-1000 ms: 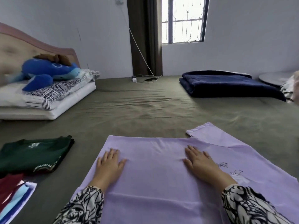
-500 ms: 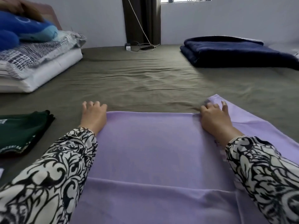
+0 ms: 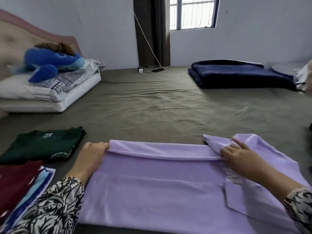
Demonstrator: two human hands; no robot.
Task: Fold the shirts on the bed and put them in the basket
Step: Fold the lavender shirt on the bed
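Both hands, left (image 3: 91, 156) and right (image 3: 239, 157), grip the lilac shirt's (image 3: 152, 191) far edge on the olive bedsheet (image 3: 160, 107).

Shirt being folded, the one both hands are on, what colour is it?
Lilac shirt, plain; clearest in the head view.
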